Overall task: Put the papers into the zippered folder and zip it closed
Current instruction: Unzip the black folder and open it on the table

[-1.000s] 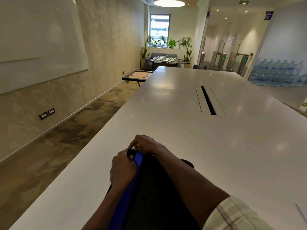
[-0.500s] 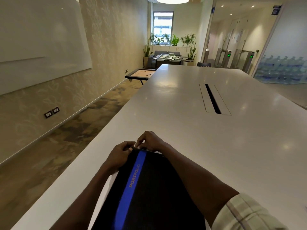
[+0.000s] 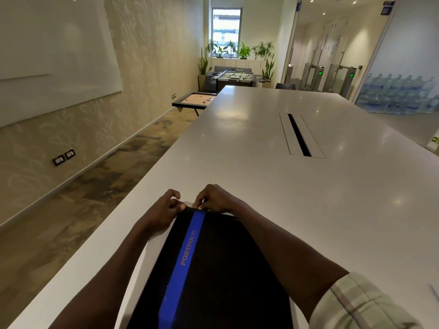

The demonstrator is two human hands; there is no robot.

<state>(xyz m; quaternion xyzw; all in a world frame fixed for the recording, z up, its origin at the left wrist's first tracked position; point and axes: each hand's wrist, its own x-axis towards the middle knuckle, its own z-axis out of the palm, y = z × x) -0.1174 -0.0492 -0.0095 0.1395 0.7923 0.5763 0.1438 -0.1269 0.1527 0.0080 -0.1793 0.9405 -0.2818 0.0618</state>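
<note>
A black zippered folder [image 3: 221, 269] with a blue stripe marked PORTFOLIO lies flat on the white table [image 3: 261, 176], near the front edge. White papers [image 3: 142, 252] show under its left side. My left hand [image 3: 164, 211] pinches the folder's far edge left of the stripe. My right hand [image 3: 216, 199] grips the same far edge just right of it, fingers curled down on the rim. Whether a zip pull is between the fingers is hidden.
A dark cable slot [image 3: 299, 135] runs along the table's middle. A paper corner [image 3: 434, 290] shows at the right edge. Left of the table is carpeted floor [image 3: 71, 210], with a low game board [image 3: 197, 100] and a foosball table [image 3: 235, 77] beyond.
The folder has gone from tilted on edge to flat with its stripe face up. Both hands stay at its far edge, now slightly apart.
</note>
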